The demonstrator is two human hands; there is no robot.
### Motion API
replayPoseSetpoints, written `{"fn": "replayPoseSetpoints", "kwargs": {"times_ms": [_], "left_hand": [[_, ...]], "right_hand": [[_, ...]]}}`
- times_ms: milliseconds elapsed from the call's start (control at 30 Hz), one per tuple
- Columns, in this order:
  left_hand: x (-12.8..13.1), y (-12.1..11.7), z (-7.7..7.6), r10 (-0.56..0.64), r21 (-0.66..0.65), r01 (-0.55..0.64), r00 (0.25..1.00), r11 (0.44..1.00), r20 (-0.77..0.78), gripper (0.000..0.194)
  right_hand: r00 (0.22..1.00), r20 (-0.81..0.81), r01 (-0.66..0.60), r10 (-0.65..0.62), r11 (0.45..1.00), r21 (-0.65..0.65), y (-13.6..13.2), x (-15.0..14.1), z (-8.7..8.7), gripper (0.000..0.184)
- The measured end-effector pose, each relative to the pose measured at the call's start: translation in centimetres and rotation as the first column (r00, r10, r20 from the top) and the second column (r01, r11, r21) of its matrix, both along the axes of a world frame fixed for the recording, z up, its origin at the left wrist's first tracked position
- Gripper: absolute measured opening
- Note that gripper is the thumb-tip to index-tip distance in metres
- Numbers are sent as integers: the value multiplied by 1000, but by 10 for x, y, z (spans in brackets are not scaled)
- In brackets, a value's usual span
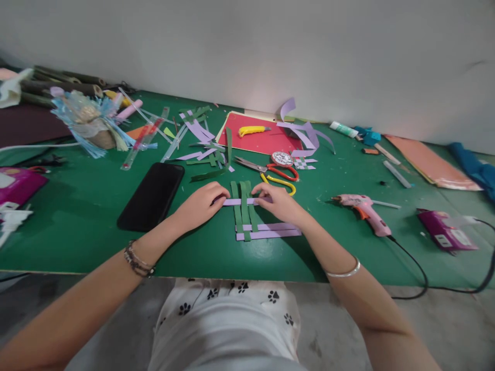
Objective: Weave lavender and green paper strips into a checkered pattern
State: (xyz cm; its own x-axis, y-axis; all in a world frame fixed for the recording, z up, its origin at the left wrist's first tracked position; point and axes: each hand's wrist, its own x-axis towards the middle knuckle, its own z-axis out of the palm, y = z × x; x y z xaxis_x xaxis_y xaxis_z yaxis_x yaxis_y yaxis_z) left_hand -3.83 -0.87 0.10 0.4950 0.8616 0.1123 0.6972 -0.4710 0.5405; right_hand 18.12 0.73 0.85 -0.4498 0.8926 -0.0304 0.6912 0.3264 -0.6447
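Between my hands a purple paper strip (233, 202) lies across several upright green paper strips (244, 206). My left hand (204, 202) pinches its left end. On the right, my right hand (273, 200) has its fingers closed on the same strip, just beyond the green strips; its far end is partly under that hand. Lower down, purple strips (274, 234) are woven through the green ones near their bottom ends and stick out to the right. Scissors (266, 169) with red and yellow handles lie just behind my right hand.
A black phone (151, 197) lies left of my left hand. A pink glue gun (365, 210) with a cord rests at right, near a purple power box (446, 230). Behind are a yellow cutter (253, 131) on red paper (240, 141), loose strips and a clear ruler (145, 139).
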Motion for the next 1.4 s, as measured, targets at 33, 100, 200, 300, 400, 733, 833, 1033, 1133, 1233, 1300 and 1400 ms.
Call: {"fn": "replayPoseSetpoints", "kwargs": {"times_ms": [33,100,200,300,400,733,833,1033,1133,1233,1300,1400], "left_hand": [[0,0,-1,-4,15,4,1000,1000,-11,31],[2,-1,-2,-8,80,11,999,997,-36,35],[11,-8,-2,-56,174,73,993,982,-104,47],[24,-19,-3,-110,145,147,965,978,-238,65],[36,-29,-6,-156,95,197,930,976,-333,76],[38,-35,-13,-138,40,168,903,985,-408,67],[39,-35,-11,-138,24,165,890,986,-434,67],[38,-36,-12,-118,64,159,901,985,-418,59],[37,-36,-14,-92,93,142,906,985,-413,57],[37,-37,-14,-56,116,114,909,987,-414,57],[37,-38,-13,-31,118,88,907,989,-421,58],[36,-40,-13,-12,105,64,900,992,-435,62]], "right_hand": [[998,-66,2,-5,999,-40,0,1,1,11],[986,-168,-14,-3,995,-99,1,5,2,11],[976,-218,-42,15,992,-120,1,10,3,11],[974,-220,-66,45,994,-89,0,10,2,13],[967,-240,-103,84,993,-65,-1,8,-1,14],[970,-219,-130,104,985,-109,-3,16,-1,12],[971,-210,-138,111,984,-116,-4,18,-1,13],[968,-220,-150,125,983,-102,-7,22,-2,11],[965,-215,-176,149,978,-114,-8,25,-1,9],[961,-242,-170,137,978,-122,-9,26,0,8],[958,-260,-154,119,981,-118,-10,27,0,8],[964,-249,-123,89,985,-125,-11,26,1,10]]}}
